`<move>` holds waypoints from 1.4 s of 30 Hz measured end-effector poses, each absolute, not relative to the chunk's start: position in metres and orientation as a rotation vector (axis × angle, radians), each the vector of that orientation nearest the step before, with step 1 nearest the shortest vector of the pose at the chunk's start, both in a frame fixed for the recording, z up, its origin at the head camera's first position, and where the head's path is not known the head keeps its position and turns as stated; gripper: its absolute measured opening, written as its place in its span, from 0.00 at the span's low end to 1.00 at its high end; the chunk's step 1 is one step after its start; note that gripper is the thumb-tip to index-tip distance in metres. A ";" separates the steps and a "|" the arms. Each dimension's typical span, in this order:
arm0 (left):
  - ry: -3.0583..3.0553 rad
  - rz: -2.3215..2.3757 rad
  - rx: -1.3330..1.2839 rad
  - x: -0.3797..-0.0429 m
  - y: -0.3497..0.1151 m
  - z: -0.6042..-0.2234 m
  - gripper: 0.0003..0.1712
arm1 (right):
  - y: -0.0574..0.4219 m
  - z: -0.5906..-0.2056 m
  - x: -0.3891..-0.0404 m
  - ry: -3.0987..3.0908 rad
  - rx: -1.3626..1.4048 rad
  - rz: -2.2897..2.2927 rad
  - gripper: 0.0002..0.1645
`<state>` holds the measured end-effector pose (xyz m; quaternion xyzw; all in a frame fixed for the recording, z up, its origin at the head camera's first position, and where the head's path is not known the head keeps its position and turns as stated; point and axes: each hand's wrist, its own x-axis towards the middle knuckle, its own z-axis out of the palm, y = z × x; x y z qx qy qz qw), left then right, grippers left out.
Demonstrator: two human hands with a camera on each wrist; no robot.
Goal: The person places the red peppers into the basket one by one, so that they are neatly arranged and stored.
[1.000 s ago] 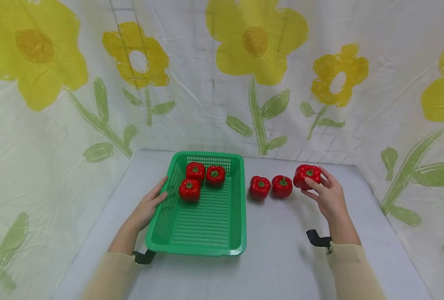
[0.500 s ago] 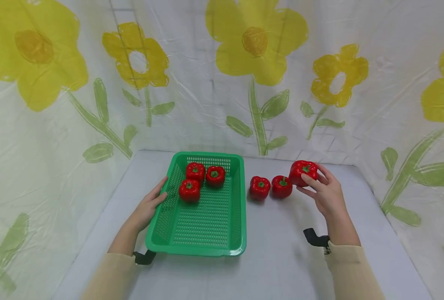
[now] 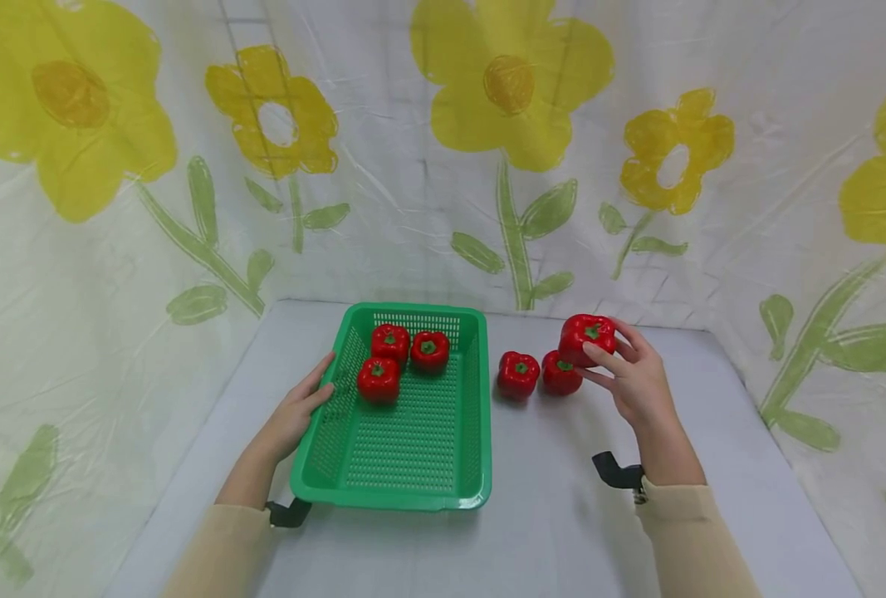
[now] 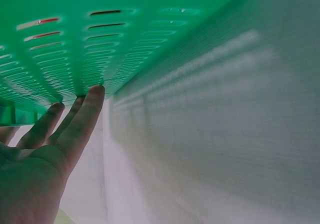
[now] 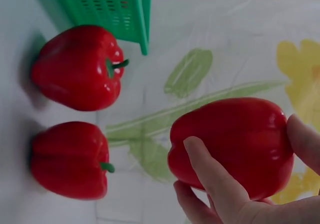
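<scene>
While the unclenched left hand (image 3: 289,419) apparently steadies the green rectangular plastic basket (image 3: 405,453), the right hand (image 3: 640,384) grasps a blocky red pepper (image 5: 237,134).
Pepper is right of basket, seemingly held high for clearance.

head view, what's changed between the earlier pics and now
The right hand has carried the held red pepper leftward, toward the green basket; in the head view it now partly covers the right-hand table pepper. Nothing was newly gripped or let go. The left hand stays at the basket's left side; the basket, three peppers inside and both table peppers look unmoved.
</scene>
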<state>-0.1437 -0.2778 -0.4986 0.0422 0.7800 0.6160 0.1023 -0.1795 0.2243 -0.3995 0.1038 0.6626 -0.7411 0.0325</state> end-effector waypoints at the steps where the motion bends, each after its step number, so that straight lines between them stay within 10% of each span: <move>1: 2.303 1.818 0.125 -0.144 -0.278 -0.499 0.33 | 0.223 -0.399 -0.180 2.038 0.309 -2.283 0.53; 42: 2.270 1.841 0.132 -0.141 -0.276 -0.494 0.33 | 0.144 -0.405 -0.190 2.024 0.104 -2.151 0.46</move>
